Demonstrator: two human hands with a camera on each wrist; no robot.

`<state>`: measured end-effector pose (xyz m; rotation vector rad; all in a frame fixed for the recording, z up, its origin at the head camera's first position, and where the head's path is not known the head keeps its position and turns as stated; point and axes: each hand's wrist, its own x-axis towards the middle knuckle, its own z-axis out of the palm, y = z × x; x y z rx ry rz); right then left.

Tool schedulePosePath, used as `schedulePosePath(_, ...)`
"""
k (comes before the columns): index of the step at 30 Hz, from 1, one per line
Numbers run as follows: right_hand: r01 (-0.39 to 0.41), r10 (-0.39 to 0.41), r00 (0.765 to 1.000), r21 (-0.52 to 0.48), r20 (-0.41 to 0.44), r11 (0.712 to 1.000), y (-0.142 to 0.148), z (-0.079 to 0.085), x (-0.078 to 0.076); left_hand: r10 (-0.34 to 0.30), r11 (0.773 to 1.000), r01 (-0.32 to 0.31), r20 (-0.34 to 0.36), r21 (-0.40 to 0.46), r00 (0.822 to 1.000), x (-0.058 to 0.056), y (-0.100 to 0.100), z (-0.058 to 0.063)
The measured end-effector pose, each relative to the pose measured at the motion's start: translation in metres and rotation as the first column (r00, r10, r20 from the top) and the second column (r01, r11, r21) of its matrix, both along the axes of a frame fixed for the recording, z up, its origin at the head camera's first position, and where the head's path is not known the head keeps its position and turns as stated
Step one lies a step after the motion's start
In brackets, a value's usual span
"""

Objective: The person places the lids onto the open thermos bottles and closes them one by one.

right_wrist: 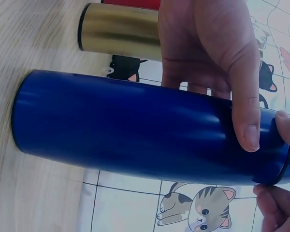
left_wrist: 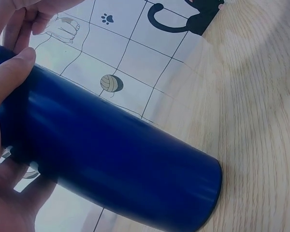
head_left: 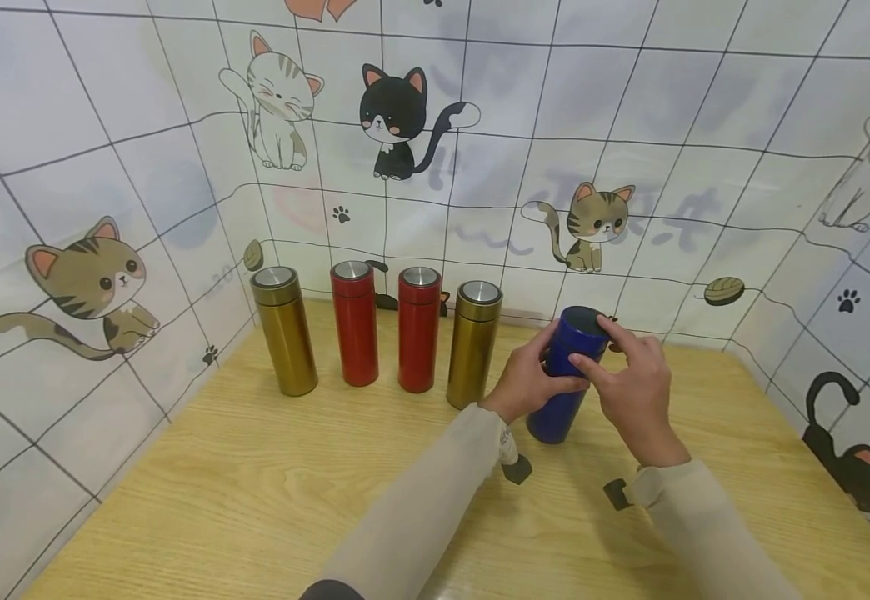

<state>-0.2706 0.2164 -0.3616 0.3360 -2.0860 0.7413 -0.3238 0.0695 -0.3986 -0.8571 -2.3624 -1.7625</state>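
A blue thermos bottle [head_left: 555,421] with a dark-topped lid [head_left: 582,320] stands at the right of the row, its base apparently on the table. My left hand [head_left: 528,381] grips its upper body from the left side, the thumb across the front. On the right, my right hand [head_left: 639,392] pinches the lid between thumb and fingers. The right wrist view shows the left hand [right_wrist: 212,48] around the bottle [right_wrist: 121,125] and the right fingertips at the lid's seam. The left wrist view shows the smooth blue body [left_wrist: 121,150] below the left thumb.
Left of the blue bottle stand a gold bottle [head_left: 472,354], a red bottle [head_left: 417,337], another red bottle [head_left: 356,333] and another gold bottle [head_left: 287,337], all with silver-topped lids. Cat-printed tile-pattern sheeting [head_left: 495,167] encloses the wooden table [head_left: 270,500] at the back and sides.
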Motion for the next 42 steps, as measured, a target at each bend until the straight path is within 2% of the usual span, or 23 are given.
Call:
schedulePosePath(4,-0.025,0.026,0.998,-0.011,0.054,1.000,0.002,0.003,-0.002,0.001,1.000,-0.001,0.009,0.009,1.000,0.000,-0.001,0.000)
schedulePosePath(8,-0.080,0.085,0.987,-0.047,0.135,0.996,0.007,0.006,-0.006,-0.021,1.000,0.020,0.028,0.021,0.999,0.000,-0.001,0.000)
schedulePosePath(11,-0.141,0.154,0.971,-0.086,0.181,0.986,0.011,0.007,-0.009,-0.046,0.998,0.045,0.045,0.035,0.998,-0.001,-0.003,0.001)
schedulePosePath(14,-0.221,0.245,0.943,-0.125,0.227,0.967,0.014,0.007,-0.013,-0.076,0.996,0.073,0.058,0.056,0.995,-0.002,-0.004,0.002)
schedulePosePath(17,-0.323,0.365,0.884,-0.183,0.291,0.929,0.018,0.007,-0.016,-0.104,0.993,0.100,0.063,0.063,0.993,-0.003,-0.005,0.003)
schedulePosePath(19,-0.396,0.458,0.825,-0.241,0.331,0.886,0.021,0.008,-0.019,-0.120,0.991,0.116,0.065,0.062,0.991,-0.004,-0.006,0.003)
schedulePosePath(22,-0.480,0.585,0.725,-0.342,0.363,0.807,0.024,0.009,-0.021,-0.142,0.988,0.137,0.068,0.065,0.988,-0.005,-0.007,0.004)
schedulePosePath(23,-0.497,0.612,0.702,-0.365,0.364,0.788,0.024,0.009,-0.022,-0.147,0.988,0.142,0.069,0.067,0.987,-0.005,-0.007,0.004)
schedulePosePath(24,-0.504,0.626,0.689,-0.380,0.365,0.776,0.024,0.009,-0.022,-0.150,0.987,0.145,0.070,0.070,0.986,-0.005,-0.007,0.004)
schedulePosePath(25,-0.505,0.629,0.686,-0.382,0.366,0.774,0.025,0.009,-0.022,-0.153,0.986,0.147,0.070,0.073,0.986,-0.005,-0.007,0.004)
schedulePosePath(27,-0.490,0.603,0.707,-0.359,0.369,0.794,0.024,0.010,-0.022,-0.156,0.985,0.150,0.068,0.080,0.985,-0.005,-0.007,0.003)
schedulePosePath(30,-0.427,0.516,0.767,-0.299,0.381,0.854,0.023,0.011,-0.019,-0.154,0.985,0.148,0.063,0.087,0.986,-0.005,-0.007,0.002)
schedulePosePath(33,-0.364,0.432,0.821,-0.241,0.374,0.900,0.021,0.010,-0.017,-0.143,0.987,0.137,0.065,0.087,0.988,-0.004,-0.006,0.002)
schedulePosePath(38,-0.283,0.318,0.891,-0.153,0.323,0.947,0.018,0.008,-0.014,-0.127,0.989,0.121,0.065,0.090,0.990,-0.003,-0.006,0.001)
schedulePosePath(42,-0.186,0.200,0.938,-0.076,0.283,0.980,0.012,0.009,-0.007,-0.125,0.989,0.120,0.052,0.092,0.991,-0.002,-0.005,0.001)
